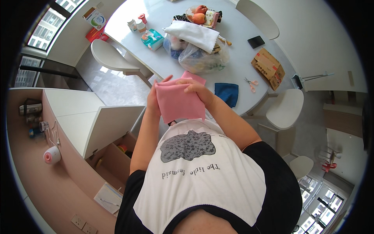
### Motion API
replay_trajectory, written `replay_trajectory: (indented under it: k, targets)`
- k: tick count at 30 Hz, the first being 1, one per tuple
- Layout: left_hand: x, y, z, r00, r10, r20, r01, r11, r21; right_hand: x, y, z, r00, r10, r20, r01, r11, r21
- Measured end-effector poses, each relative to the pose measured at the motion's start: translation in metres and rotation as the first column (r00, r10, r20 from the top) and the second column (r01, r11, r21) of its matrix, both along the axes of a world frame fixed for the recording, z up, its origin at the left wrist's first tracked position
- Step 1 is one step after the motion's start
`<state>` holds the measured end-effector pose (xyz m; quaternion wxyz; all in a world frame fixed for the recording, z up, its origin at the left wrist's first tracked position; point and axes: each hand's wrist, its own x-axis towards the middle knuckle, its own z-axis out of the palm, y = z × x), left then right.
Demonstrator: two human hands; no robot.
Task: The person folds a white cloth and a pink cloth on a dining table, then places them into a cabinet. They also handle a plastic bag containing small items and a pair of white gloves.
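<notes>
A pink cloth (pixel 181 102) hangs between my two hands, in front of my shirt and over the table's near edge. My left hand (pixel 153 98) grips its left upper corner, with some fingers stretched out behind it. On the right, my right hand (pixel 198 90) pinches the upper edge, thumb and fingers folded over the fabric. Just beyond, another piece of pink cloth (pixel 194 77) shows on the table; I cannot tell whether it joins the held one. A dark blue cloth (pixel 227 94) lies flat to the right of my right hand.
The white table (pixel 134 54) carries plastic bags (pixel 204 60) under a white towel (pixel 192 33), fruit (pixel 199 18), a tissue pack (pixel 152 39), small bottles (pixel 141 26), scissors (pixel 252 84), a black phone-like object (pixel 256 42) and a cardboard box (pixel 268 68). Chairs (pixel 115 55) flank it. A cabinet door (pixel 112 125) stands ajar at left.
</notes>
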<state>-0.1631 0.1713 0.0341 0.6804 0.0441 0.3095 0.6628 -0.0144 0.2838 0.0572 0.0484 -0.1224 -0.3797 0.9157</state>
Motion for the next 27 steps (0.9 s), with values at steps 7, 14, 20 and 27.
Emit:
replay_trajectory:
  k: [7, 14, 20, 27]
  targets:
    - [0.003, -0.017, -0.022, 0.973, -0.125, -0.196, 0.123, 0.992, -0.021, 0.005, 0.013, -0.033, 0.94, -0.124, 0.317, -0.069, 0.841, 0.536]
    - [-0.009, -0.015, -0.04, 0.884, -0.343, -0.318, 0.298, 0.937, -0.183, 0.022, 0.006, -0.051, 0.948, -0.304, 0.095, 0.077, 0.507, 0.858]
    - [-0.007, 0.02, -0.074, 0.721, -0.377, -0.582, 0.225, 0.921, -0.318, 0.031, 0.027, -0.097, 0.884, -0.171, 0.435, -0.175, 0.742, 0.647]
    - [0.005, 0.037, -0.176, 0.115, -0.356, -0.927, -0.192, 0.908, -0.373, 0.049, 0.049, -0.198, 0.603, -0.705, 0.374, -0.379, 0.159, 0.911]
